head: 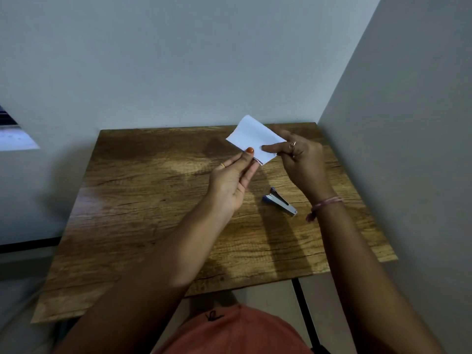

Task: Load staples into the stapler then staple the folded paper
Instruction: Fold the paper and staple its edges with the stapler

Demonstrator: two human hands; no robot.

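Folded paper (254, 139) is up off the worktop (153, 200), pinched between both my hands: my left hand (233, 180) grips its near corner with thumb and fingers, my right hand (302, 162) clasps the right edge. Below them the blue stapler (279, 201) lies on the wood, apart from the paper. Grey walls (408, 123) close in behind and to the right.

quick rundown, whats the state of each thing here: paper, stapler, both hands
folded paper: held up off the table, pinched at two edges
stapler: lying on the wooden table, untouched, in front of the hands; open or closed unclear
left hand: grip shut on the paper's lower left edge
right hand: grip shut on the paper's right edge
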